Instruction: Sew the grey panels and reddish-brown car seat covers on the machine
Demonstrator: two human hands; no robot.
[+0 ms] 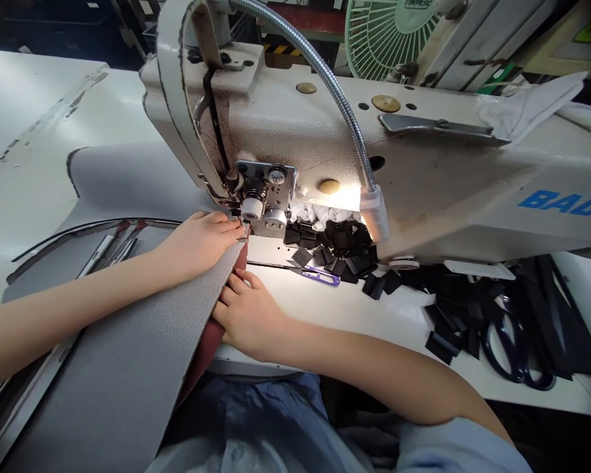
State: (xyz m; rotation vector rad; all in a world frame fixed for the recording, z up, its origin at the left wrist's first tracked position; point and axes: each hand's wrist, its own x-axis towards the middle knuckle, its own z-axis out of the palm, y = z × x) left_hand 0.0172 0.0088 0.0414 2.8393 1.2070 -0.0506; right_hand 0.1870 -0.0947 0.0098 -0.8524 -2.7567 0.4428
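Observation:
My left hand (197, 244) lies on a grey fabric panel (128, 368), its fingers stretched close together and fingertips right by the sewing machine's presser foot (243, 230). Its thumb is hidden. My right hand (253, 315) grips the panel's near right edge with bent fingers, just in front of the needle area. Dark red fabric (204, 351) shows beneath the grey layer along this edge. The sewing machine head (276, 118) stands over the work, and the needle tip is hard to make out.
Right of the needle lie purple thread snips (321, 276) and a heap of black fabric pieces (349, 249). Dark-handled scissors (515, 358) rest farther right among black strips. A lit lamp (374, 213) hangs on a flexible neck (325, 62). Behind is a green fan (391, 39).

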